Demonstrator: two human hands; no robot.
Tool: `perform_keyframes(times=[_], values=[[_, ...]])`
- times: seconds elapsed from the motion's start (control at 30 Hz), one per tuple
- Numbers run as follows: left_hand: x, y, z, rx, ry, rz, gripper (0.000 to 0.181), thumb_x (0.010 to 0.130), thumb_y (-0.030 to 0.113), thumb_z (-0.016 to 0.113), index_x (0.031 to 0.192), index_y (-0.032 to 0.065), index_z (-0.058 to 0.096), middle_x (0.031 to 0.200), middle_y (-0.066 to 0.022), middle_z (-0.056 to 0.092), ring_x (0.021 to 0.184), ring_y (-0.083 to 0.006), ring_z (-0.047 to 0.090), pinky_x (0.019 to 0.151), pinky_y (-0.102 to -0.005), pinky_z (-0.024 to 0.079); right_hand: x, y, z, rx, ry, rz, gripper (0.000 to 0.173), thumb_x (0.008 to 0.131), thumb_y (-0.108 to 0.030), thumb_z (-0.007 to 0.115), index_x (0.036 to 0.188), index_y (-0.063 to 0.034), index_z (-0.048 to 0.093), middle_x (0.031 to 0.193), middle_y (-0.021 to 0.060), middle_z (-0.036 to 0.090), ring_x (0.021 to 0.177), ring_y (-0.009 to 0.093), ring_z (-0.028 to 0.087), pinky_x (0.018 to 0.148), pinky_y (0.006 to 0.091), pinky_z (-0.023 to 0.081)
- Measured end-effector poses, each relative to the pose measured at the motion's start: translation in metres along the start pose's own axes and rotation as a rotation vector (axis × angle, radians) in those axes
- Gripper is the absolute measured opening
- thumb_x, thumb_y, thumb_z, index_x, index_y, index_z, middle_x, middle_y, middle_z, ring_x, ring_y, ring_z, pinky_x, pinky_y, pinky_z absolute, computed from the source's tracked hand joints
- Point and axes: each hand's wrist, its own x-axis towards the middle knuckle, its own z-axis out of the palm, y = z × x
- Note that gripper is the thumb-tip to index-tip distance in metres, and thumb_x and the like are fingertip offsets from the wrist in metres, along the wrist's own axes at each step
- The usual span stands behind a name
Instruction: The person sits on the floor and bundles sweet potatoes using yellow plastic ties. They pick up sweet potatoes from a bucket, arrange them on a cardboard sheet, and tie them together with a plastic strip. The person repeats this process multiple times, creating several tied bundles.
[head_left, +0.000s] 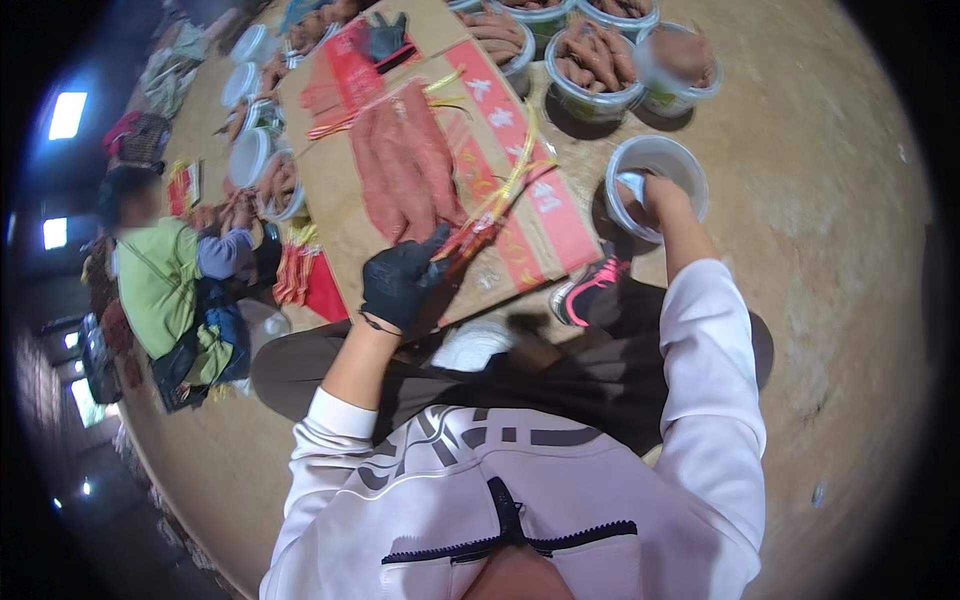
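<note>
My left hand (401, 277), in a black glove, is closed on a bundle of red and yellow drawstring mesh bags (484, 229) over the cardboard sheet. Just beyond it, a red mesh bag filled with long root vegetables (405, 161), which look like sweet potatoes, lies on the cardboard (525, 259). My bare right hand (660, 199) reaches inside a round, pale plastic tub (694, 169) standing on the floor at the right. Its fingers are hidden, and whether they grip anything cannot be told.
Tubs heaped with roots (596, 64) stand beyond the cardboard. A black glove (386, 37) lies at its far end. At the left a person in a green vest (154, 285) sits beside more tubs and lids (250, 157). My shoe (600, 289) is near the cardboard's corner.
</note>
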Motion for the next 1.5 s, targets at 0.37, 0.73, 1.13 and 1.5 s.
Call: perform_keyframes(times=[0.37, 0.73, 1.13, 1.5], values=[[-0.007, 0.006, -0.022, -0.052, 0.083, 0.044, 0.036, 0.073, 0.022, 0.065, 0.108, 0.0124, 0.063, 0.060, -0.0099, 0.054, 0.053, -0.0264, 0.056, 0.047, -0.0357, 0.044, -0.014, -0.012, 0.012, -0.144, -0.037, 0.051, 0.054, 0.081, -0.038, 0.048, 0.126, -0.0076, 0.045, 0.119, 0.0186, 0.054, 0.111, 0.030, 0.053, 0.091, 0.0369, 0.041], [-0.006, -0.003, -0.006, -0.322, 0.248, 0.110, 0.017, 0.081, 0.020, 0.059, 0.093, 0.0105, 0.065, 0.071, -0.0111, 0.061, 0.064, -0.0264, 0.060, 0.053, -0.0358, 0.048, -0.176, -0.004, -0.148, 1.189, -0.385, -0.017, 0.035, 0.084, -0.031, 0.042, 0.104, -0.0066, 0.056, 0.084, 0.0077, 0.061, 0.067, 0.018, 0.056, 0.049, 0.0271, 0.041], [-0.009, -0.012, 0.003, -0.332, 0.237, -0.022, 0.024, 0.084, 0.028, 0.055, 0.101, 0.0144, 0.065, 0.080, -0.0096, 0.063, 0.071, -0.0259, 0.061, 0.060, -0.0368, 0.047, -0.308, -0.095, 0.020, 1.689, -0.626, 0.148, 0.048, 0.083, -0.045, 0.056, 0.118, -0.0121, 0.049, 0.105, 0.0073, 0.058, 0.079, 0.021, 0.055, 0.059, 0.0292, 0.043], [-0.020, 0.007, 0.001, -0.088, 0.285, 0.043, 0.035, 0.079, 0.024, 0.059, 0.111, 0.0114, 0.061, 0.064, -0.0077, 0.058, 0.053, -0.0223, 0.057, 0.049, -0.0325, 0.045, -0.278, -0.204, 0.098, 1.821, -0.627, -0.360, 0.050, 0.085, -0.040, 0.057, 0.123, -0.0118, 0.041, 0.098, 0.0025, 0.056, 0.079, 0.014, 0.054, 0.057, 0.0254, 0.042]])
